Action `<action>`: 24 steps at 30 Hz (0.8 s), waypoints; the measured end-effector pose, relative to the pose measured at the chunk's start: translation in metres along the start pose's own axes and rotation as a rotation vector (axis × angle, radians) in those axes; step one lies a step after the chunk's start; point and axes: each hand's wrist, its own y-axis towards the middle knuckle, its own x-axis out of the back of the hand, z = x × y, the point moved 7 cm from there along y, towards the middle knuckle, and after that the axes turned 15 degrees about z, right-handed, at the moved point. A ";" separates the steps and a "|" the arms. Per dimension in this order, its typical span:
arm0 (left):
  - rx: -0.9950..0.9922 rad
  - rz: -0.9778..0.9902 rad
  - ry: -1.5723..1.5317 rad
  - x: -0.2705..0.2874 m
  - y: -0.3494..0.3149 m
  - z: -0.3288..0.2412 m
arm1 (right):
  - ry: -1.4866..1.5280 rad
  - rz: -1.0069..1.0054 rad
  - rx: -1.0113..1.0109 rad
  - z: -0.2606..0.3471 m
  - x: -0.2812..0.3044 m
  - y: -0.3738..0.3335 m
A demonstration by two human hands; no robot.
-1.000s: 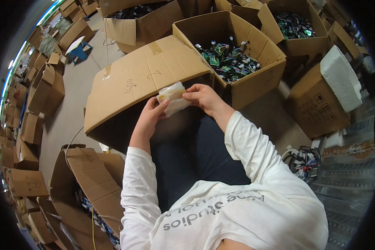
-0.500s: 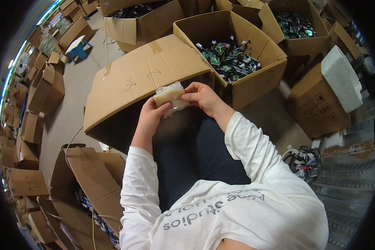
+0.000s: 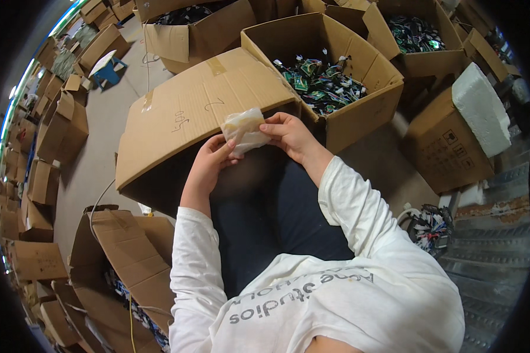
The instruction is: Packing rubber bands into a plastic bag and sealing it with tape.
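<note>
Between my two hands is a small whitish plastic packet (image 3: 243, 130), crinkled and translucent, with a yellowish tint along its upper part. My left hand (image 3: 214, 157) pinches its lower left side, thumb on top. The fingers of my right hand (image 3: 288, 134) close on its right edge. What lies inside the packet cannot be made out. It is held over the near edge of a large cardboard box (image 3: 182, 120), whose flat upper side carries handwritten marks and strips of tape. The dark opening of that box faces my legs.
Beyond my right hand stands an open carton (image 3: 365, 115) holding green circuit boards with wires (image 3: 318, 82). A box topped with white foam (image 3: 480, 109) is at the right, near a wire bundle (image 3: 430, 229). Another open carton (image 3: 123, 235) stands lower left. A blue stool (image 3: 108, 72) is far left.
The packet now lies flatter and more spread out, showing a broader whitish face. My left hand has shifted slightly left and its fingers have moved under the packet's lower edge.
</note>
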 end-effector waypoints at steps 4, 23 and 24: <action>0.032 -0.007 0.046 0.000 -0.004 0.000 | 0.032 -0.018 0.016 0.003 0.003 -0.001; 0.043 0.000 0.188 0.005 -0.007 0.007 | 0.017 0.055 0.004 -0.002 -0.012 -0.006; 0.045 -0.002 0.208 0.005 -0.007 0.006 | 0.018 0.057 0.000 -0.002 -0.013 -0.006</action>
